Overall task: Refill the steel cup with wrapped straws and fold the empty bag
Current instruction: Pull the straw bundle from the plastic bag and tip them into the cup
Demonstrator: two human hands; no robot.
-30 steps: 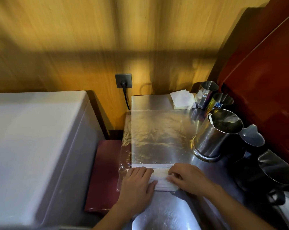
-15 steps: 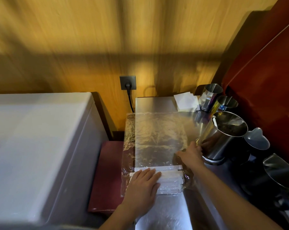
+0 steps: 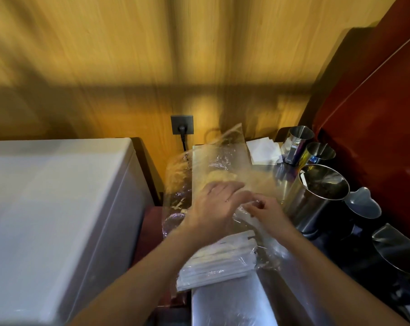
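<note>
A clear plastic bag [image 3: 219, 161] lies on the steel counter [image 3: 229, 304]. Its far end is lifted off the counter and blurred. At its near end is a flat white layered bundle [image 3: 217, 263] under clear film. My left hand [image 3: 217, 204] stretches over the middle of the bag with fingers extended and blurred; I cannot see whether it grips. My right hand [image 3: 267, 212] pinches the film just beside the left fingertips. The large steel cup [image 3: 317, 196] stands upright right of both hands, with a dark inside and one white piece at its rim.
Two smaller steel cups [image 3: 298, 143] and a stack of white napkins [image 3: 262, 150] stand at the back right. Dark pitchers [image 3: 364, 208] line the right side below a red panel. A white appliance [image 3: 53, 220] fills the left. A wall socket [image 3: 182, 124] with a plug is behind.
My right hand left the folded near end, reached toward the cup, then came back to the bag's middle. My left hand moved forward off the fold. The bag's far end rose off the counter.
</note>
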